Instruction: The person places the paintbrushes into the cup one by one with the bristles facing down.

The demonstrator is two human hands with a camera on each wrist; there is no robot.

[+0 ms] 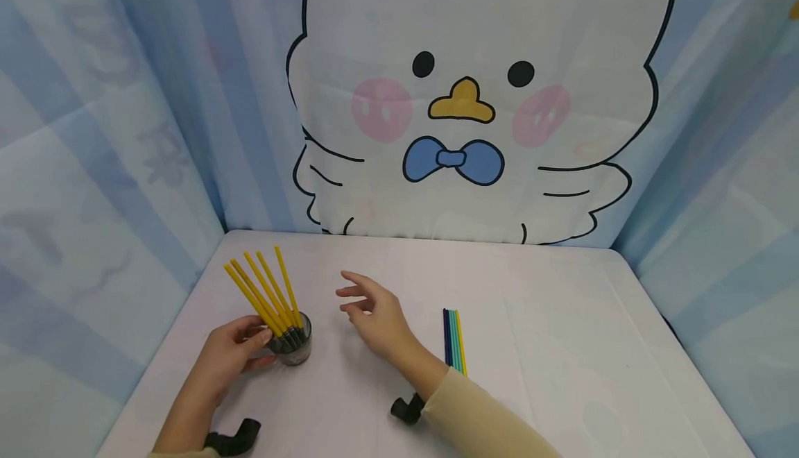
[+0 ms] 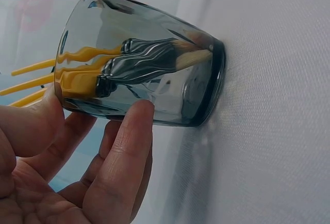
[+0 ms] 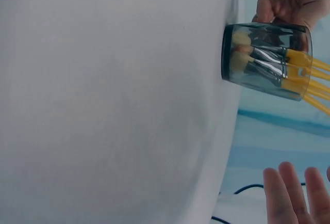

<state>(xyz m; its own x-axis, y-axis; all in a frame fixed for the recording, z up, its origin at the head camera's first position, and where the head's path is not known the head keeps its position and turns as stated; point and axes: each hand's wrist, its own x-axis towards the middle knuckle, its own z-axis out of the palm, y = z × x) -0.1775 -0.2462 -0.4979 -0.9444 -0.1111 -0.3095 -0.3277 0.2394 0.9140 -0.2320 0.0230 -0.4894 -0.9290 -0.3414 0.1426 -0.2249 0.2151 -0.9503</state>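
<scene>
Holds a tinted glass (image 1: 296,357) with the left hand (image 1: 234,352), at the left of the white-covered table (image 1: 562,333), clamping thumb and fingers on its left side, with the thumb up by the rim. In the left wrist view, presses one fingertip against the glass wall. Shows the base close down at the tabletop; cannot tell contact from a slight gap.

Has five yellow-handled brushes (image 1: 262,296) in the glass, with bristles down and handles leaning out over the rim toward the far left.

Holds the right hand (image 1: 377,312) in the air to the right of the glass, near but apart from it, with fingers spread and pointing left.

Has four thin sticks (image 1: 454,342) side by side farther right: one dark blue, two teal, one yellow, with near ends running to the pale right sleeve (image 1: 483,413). Wears a black fitting (image 1: 234,438) at the left wrist and another at the right.

Faces a large white cartoon bird (image 1: 462,21) on the far backdrop (image 1: 262,97).
</scene>
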